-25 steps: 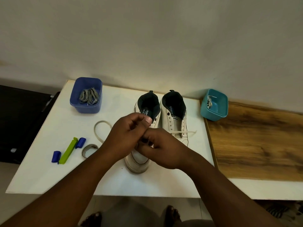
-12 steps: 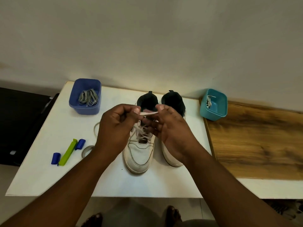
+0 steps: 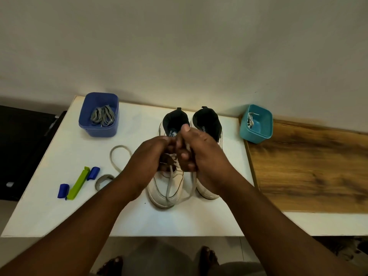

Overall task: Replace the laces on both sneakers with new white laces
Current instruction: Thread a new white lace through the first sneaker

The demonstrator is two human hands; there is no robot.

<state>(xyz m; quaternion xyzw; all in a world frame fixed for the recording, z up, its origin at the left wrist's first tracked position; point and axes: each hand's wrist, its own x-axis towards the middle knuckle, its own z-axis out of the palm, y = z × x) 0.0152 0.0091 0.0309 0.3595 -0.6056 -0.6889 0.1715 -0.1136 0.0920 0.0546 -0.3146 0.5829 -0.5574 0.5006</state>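
Both hands are meeting over the left sneaker (image 3: 166,188) on the white table (image 3: 59,206): the left hand (image 3: 148,162) and right hand (image 3: 201,154) are each pinching the white lace (image 3: 169,186). Its loose ends are hanging down over the toe, with the right sneaker (image 3: 208,124) sitting just beside.

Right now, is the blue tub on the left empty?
No, the blue tub at the back left of the white table holds a bundle of grey laces.
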